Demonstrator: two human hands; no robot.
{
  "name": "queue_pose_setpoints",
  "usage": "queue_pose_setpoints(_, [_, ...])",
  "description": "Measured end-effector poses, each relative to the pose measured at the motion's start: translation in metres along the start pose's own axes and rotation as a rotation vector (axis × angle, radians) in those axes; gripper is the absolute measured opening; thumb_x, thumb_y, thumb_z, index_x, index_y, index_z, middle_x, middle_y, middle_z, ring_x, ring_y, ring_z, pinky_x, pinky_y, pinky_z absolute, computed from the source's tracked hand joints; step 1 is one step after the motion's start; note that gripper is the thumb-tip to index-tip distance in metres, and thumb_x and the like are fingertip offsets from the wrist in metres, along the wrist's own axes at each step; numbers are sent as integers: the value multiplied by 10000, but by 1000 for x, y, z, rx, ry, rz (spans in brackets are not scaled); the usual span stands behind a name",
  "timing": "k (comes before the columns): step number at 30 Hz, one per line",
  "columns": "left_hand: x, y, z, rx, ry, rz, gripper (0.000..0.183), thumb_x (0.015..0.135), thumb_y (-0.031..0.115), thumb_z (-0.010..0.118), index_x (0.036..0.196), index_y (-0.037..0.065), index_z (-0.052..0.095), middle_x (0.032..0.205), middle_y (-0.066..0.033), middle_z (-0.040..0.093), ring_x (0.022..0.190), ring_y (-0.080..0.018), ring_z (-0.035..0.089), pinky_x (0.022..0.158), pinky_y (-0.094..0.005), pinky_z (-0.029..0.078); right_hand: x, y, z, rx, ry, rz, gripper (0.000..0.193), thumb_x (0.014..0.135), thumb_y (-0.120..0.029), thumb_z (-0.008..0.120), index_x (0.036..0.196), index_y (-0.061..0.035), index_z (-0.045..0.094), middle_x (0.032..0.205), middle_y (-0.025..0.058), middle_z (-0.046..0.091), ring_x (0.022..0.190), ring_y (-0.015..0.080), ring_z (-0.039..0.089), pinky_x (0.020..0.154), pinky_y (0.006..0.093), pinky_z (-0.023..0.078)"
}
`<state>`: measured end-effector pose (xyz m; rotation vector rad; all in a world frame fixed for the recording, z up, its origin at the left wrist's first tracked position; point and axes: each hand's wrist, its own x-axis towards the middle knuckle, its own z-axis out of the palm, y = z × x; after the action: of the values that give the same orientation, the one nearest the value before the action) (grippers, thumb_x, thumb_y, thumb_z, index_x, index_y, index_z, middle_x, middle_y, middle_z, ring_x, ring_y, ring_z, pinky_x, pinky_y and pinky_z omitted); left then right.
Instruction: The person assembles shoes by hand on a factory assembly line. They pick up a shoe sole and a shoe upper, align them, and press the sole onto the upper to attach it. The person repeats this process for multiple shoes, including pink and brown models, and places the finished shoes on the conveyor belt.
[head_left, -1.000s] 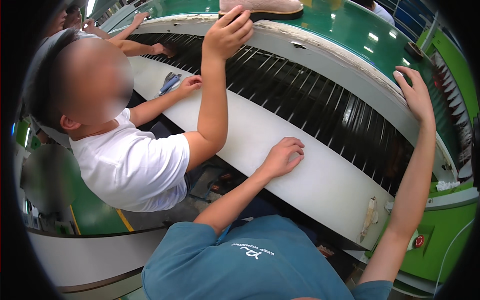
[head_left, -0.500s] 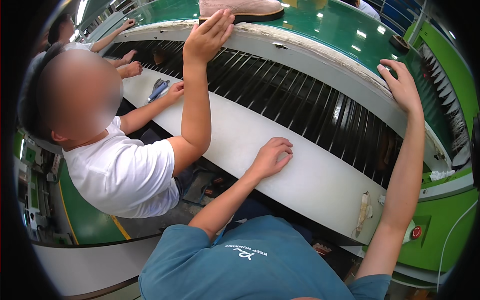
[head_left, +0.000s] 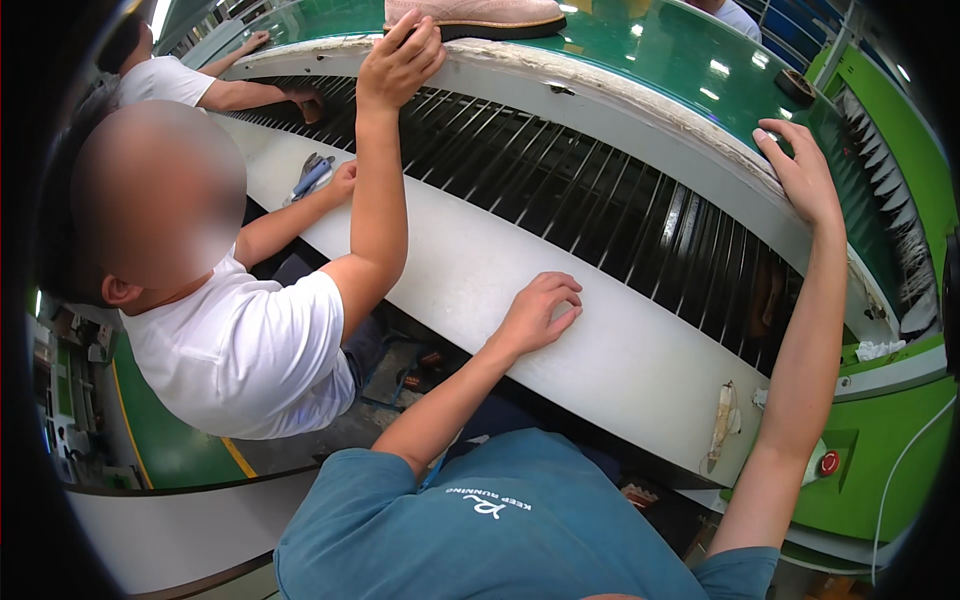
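Left hand: the person's left hand (head_left: 540,312) rests loosely curled, holding nothing, on the long white curved panel (head_left: 470,270) below the dark slatted conveyor rollers (head_left: 560,180).
Right hand: the right hand (head_left: 800,175) lies flat and open on the worn white rim (head_left: 640,95) of the green conveyor surface (head_left: 650,40).
Co-worker: a white-shirted neighbour's hand (head_left: 400,60) touches a tan suede shoe (head_left: 475,14) on the belt.
Progress: judged barely begun; the shoe is out of the wearer's reach.

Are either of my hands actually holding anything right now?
No. Your left hand rests knuckles-down on the white shelf, and your right hand lies open on the conveyor's worn white rim.
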<state>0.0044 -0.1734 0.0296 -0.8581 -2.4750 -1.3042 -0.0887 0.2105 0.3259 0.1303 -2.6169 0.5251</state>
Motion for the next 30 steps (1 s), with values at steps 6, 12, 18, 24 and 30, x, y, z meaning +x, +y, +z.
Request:
queue_pose_setpoints(6, [-1,-1,2,-5,8,-6,104,974,164,822,1009,71,793,1261,-84,790,1314,-323,692,1115,-448,570,1,1,0,8,-9,-4,556,1083,-478,693,1420,-39,753,1506,200,671,1417,346,634,1191,441,494])
queue_pose_setpoints(12, [0,-1,0,-1,-8,7,97,969,151,810,1003,66,782,1276,-94,779,1317,-333,684,1111,-454,569,-1,0,-1,14,-9,-5,558,1087,-479,690,1420,-36,753,1507,204,670,1417,349,634,1190,441,492])
queue_pose_setpoints(18, [0,-1,1,0,-6,21,98,962,143,802,1002,60,769,1272,-108,772,1310,-347,679,1099,-462,569,1,2,0,18,-14,-1,559,1089,-481,688,1419,-35,756,1511,206,669,1419,351,633,1195,438,489])
queue_pose_setpoints(24, [1,-3,1,-6,4,30,92,958,135,801,998,61,765,1266,-108,770,1301,-344,682,1095,-460,571,2,2,2,17,-14,-4,566,1088,-484,689,1415,-28,757,1507,211,674,1424,349,632,1200,435,485])
queue_pose_setpoints(30, [-4,-3,0,6,-5,-1,95,957,140,808,1011,68,777,1277,-102,775,1308,-338,685,1104,-455,570,0,-1,5,18,-15,-18,567,1084,-480,695,1408,-19,759,1497,212,680,1423,347,634,1203,429,484])
